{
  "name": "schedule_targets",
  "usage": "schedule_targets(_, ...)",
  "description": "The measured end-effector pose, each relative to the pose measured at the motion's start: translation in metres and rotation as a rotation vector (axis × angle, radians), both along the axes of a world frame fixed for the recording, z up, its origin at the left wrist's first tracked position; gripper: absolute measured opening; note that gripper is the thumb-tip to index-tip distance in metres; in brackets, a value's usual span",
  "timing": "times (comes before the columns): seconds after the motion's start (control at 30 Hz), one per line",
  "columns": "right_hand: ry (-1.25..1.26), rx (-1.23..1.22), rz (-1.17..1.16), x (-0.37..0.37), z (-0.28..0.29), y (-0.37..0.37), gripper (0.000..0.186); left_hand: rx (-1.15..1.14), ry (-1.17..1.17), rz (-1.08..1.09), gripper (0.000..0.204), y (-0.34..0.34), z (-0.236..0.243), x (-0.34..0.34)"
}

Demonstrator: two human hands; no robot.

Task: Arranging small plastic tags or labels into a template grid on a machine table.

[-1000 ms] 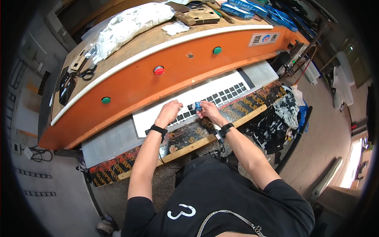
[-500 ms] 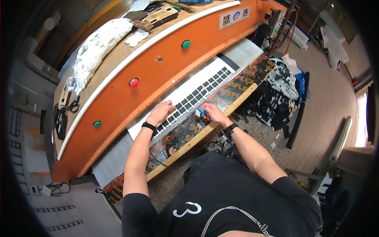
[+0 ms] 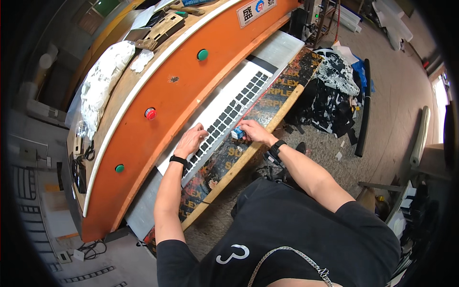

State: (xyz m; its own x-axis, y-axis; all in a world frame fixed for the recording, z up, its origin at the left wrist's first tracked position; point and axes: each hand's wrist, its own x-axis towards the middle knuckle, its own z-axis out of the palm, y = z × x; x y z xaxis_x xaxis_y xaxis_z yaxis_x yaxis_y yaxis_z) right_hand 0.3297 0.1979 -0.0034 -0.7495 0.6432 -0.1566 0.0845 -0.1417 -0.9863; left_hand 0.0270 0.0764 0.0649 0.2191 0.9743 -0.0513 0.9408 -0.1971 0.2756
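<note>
My left hand [image 3: 191,140] rests over a white sheet [image 3: 224,98], its fingers drawn together at the edge of a row of small black squares [image 3: 230,113]. Whatever those fingertips grip, if anything, is hidden. Nearer to me, my right hand [image 3: 256,131] is closed around a small blue-and-white pack [image 3: 237,133], just off the sheet's near edge. Beneath the sheet lies a grey metal plate [image 3: 282,49], which runs under a long orange machine beam [image 3: 184,95].
Along the near side runs a black printed board [image 3: 287,86] with a wooden strip [image 3: 246,155]. The beam carries green buttons [image 3: 202,54] and a red button [image 3: 151,113]. Black and white scraps [image 3: 334,100] lie heaped on the floor at right, beside a long black roll [image 3: 365,115].
The whole view has turned, shifting the beam leftward in the picture. Both hands stay near the same places on the sheet, and the right still holds the pack.
</note>
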Motion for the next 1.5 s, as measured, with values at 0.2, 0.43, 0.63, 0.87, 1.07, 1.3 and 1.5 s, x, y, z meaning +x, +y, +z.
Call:
schedule_targets(0.2,-0.001,0.007,0.016,0.001,0.001,-0.001,0.034,-0.053,0.017,0.007,0.014,0.006,0.0,-0.003)
schedule_targets(0.43,0.023,-0.021,0.006,0.0,0.001,-0.002,0.031,-0.108,0.06,0.021,0.014,0.005,0.0,-0.004)
schedule_targets(0.63,0.014,-0.007,-0.008,0.0,-0.002,0.0,0.03,-0.083,0.004,0.034,0.015,0.008,0.001,-0.002)
schedule_targets(0.87,0.006,0.002,-0.006,0.0,0.0,-0.001,0.031,-0.104,0.028,0.035,0.02,0.008,-0.001,-0.003)
schedule_targets(1.07,-0.035,0.065,-0.011,-0.002,0.001,-0.004,0.031,-0.104,0.024,0.027,0.022,0.01,0.001,-0.001)
schedule_targets(1.3,-0.006,0.05,-0.008,-0.001,0.001,-0.003,0.031,-0.121,0.036,-0.02,0.022,0.014,0.0,-0.004)
schedule_targets(1.5,-0.014,0.043,0.004,-0.001,0.002,-0.004,0.031,-0.139,0.036,0.009,0.022,0.012,-0.002,-0.007)
